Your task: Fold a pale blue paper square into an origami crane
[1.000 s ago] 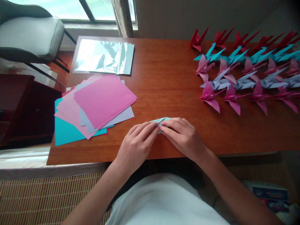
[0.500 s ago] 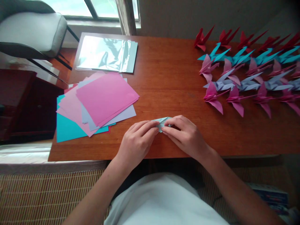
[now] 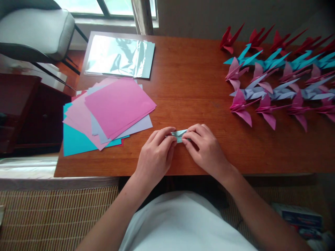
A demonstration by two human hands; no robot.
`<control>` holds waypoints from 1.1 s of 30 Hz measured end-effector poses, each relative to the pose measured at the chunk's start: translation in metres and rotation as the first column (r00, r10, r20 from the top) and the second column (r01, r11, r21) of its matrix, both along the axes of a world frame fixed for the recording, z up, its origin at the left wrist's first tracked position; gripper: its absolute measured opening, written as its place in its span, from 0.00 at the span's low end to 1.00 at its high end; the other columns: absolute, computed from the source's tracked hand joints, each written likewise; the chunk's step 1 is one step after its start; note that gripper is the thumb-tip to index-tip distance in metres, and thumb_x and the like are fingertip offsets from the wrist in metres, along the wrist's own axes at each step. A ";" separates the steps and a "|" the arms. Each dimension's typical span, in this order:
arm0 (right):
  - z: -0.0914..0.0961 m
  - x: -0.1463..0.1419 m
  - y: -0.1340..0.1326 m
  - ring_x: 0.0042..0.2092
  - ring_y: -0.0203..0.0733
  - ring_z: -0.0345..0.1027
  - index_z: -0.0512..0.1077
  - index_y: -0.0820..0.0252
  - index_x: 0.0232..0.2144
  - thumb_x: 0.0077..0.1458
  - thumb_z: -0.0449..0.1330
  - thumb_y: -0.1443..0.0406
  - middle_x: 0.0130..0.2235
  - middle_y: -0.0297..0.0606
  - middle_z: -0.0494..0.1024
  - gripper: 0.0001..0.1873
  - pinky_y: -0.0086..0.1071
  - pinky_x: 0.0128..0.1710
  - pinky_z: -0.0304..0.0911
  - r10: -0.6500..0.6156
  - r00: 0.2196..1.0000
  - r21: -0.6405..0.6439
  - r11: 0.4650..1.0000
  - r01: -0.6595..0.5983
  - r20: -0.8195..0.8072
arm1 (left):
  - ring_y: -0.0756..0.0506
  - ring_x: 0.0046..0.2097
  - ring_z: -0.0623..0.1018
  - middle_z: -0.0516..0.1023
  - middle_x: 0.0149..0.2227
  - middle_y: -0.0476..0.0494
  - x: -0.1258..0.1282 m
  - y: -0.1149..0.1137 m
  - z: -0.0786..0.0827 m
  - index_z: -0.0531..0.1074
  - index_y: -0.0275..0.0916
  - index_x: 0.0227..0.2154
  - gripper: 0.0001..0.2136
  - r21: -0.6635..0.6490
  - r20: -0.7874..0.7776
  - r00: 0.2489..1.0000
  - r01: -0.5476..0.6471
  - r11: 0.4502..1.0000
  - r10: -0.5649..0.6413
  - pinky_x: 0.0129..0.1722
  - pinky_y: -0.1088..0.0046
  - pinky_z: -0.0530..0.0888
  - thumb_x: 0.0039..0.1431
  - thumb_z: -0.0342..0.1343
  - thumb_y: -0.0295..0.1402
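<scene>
A small, partly folded piece of pale blue paper (image 3: 179, 135) lies on the wooden table (image 3: 188, 80) near its front edge. My left hand (image 3: 156, 156) pinches its left end with curled fingers. On its right end my right hand (image 3: 205, 150) presses down, fingers bent and closed on the paper. Most of the paper is hidden under my fingertips.
A fanned stack of pink, lilac and teal paper sheets (image 3: 110, 111) lies at the left. Behind it is a shiny plastic sleeve (image 3: 119, 55). Rows of folded paper cranes (image 3: 274, 76) in red, teal, pink and lilac fill the right. A grey chair (image 3: 34, 31) stands beyond the table's left corner.
Both hands with the pale blue paper have shifted slightly away from the table's front edge, and my fingers have closed tighter over it. The view has tilted a little.
</scene>
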State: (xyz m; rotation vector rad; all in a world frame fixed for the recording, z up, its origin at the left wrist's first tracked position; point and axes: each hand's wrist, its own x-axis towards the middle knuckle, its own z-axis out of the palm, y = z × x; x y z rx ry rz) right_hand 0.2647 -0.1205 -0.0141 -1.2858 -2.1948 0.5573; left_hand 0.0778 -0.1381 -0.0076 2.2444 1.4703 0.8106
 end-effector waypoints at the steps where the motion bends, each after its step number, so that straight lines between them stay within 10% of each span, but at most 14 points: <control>1: 0.000 0.000 -0.001 0.43 0.46 0.66 0.72 0.57 0.36 0.64 0.57 0.69 0.39 0.41 0.74 0.05 0.42 0.45 0.66 -0.010 1.000 -0.002 1.000 0.010 -0.014 | 0.43 0.51 0.78 0.78 0.52 0.40 0.001 0.000 0.000 0.73 0.39 0.38 0.06 -0.005 0.003 1.000 -0.008 1.000 0.008 0.52 0.63 0.76 0.67 0.52 0.26; 23: 0.000 -0.004 -0.002 0.43 0.47 0.66 0.71 0.57 0.34 0.63 0.59 0.68 0.39 0.41 0.72 0.04 0.43 0.45 0.66 -0.079 0.996 -0.020 0.997 0.078 -0.032 | 0.43 0.52 0.77 0.77 0.53 0.39 0.006 0.000 0.000 0.72 0.39 0.38 0.03 -0.054 0.063 0.996 -0.056 0.997 0.060 0.54 0.62 0.75 0.66 0.54 0.27; 33: 0.002 0.018 0.001 0.45 0.45 0.68 0.74 0.55 0.39 0.64 0.59 0.69 0.42 0.40 0.75 0.05 0.42 0.46 0.69 0.103 0.993 0.009 0.995 -0.102 -0.055 | 0.45 0.52 0.78 0.78 0.53 0.42 -0.011 0.001 0.000 0.74 0.40 0.38 0.03 -0.017 0.009 0.996 0.087 0.996 -0.087 0.54 0.66 0.76 0.66 0.56 0.27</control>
